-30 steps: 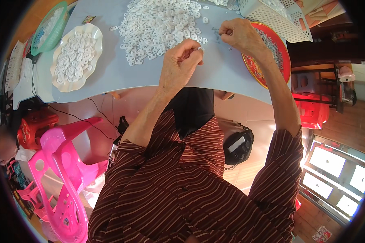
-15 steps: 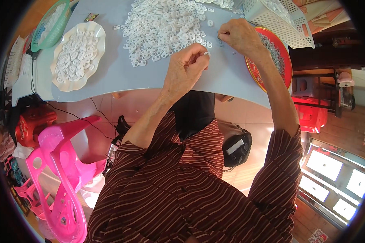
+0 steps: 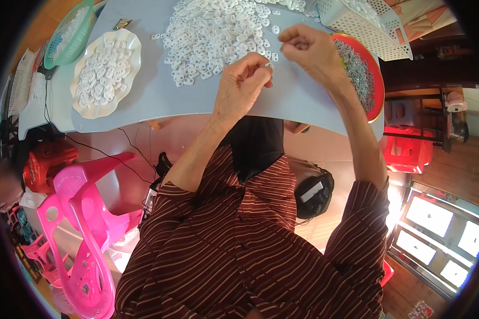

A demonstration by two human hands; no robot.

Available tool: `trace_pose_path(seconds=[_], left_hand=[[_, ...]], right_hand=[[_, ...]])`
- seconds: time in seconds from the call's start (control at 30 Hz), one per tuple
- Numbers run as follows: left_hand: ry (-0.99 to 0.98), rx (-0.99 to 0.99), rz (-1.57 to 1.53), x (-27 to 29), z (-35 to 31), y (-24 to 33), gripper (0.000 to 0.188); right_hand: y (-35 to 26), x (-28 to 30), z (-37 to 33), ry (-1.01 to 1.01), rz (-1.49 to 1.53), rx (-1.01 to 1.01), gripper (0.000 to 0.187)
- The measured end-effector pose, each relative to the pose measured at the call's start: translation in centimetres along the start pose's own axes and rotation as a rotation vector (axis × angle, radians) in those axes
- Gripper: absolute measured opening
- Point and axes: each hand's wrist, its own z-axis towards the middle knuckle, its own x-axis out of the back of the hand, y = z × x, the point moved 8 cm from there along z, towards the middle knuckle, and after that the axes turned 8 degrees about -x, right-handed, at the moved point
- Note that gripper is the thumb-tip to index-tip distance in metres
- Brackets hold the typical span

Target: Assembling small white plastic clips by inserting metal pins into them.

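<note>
Both hands drifted slightly; left hand (image 3: 243, 85) fingers pinch small white plastic piece (image 3: 268, 65), right hand (image 3: 310, 49) clenched nr heap (image 3: 218, 33).

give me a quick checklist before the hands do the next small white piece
1. Left hand pinching a small white piece at its fingertips: ok.
2. Right hand closed, what it holds: cannot tell.
3. Pile of white pieces within reach on the grey table: ok.
4. Red tray of metal parts beside the right hand: ok.
5. Scalloped white dish has room for more pieces: ok.
6. Hands apart, not touching: ok.
</note>
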Motion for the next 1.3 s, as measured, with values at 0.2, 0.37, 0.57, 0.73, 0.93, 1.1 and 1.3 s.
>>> trace_pose_path(seconds=[0.2,0.37,0.57,0.73,0.93,1.1,1.3], left_hand=[[-0.039,-0.060,0.008,-0.2,0.2,0.4,0.010],[-0.086,-0.022,0.075,-0.8,-0.3,1.0,0.011],[-0.057,-0.054,0.085,-1.6,-0.3,0.7,0.010],[-0.026,-0.077,0.068,-1.8,-0.5,0.4,0.013],[0.006,-0.076,-0.007,-2.0,-0.7,0.4,0.013],[0.012,-0.078,0.008,-2.0,-0.7,0.6,0.012],[0.006,-0.072,0.002,-1.9,-0.6,0.1,0.010]], right_hand=[[4.1,-2.7,-4.8,-0.062,0.556,-0.155,0.011],[5.1,-2.7,-5.4,0.021,0.793,-0.103,0.013],[5.0,-2.5,-5.5,0.062,0.828,-0.084,0.020],[5.0,-2.7,-5.7,0.119,0.855,-0.104,0.019],[5.1,-2.6,-5.9,0.127,0.863,-0.080,0.019],[5.2,-2.4,-5.9,0.128,0.904,-0.067,0.021],[4.9,-2.5,-5.9,0.108,0.860,-0.053,0.021]])
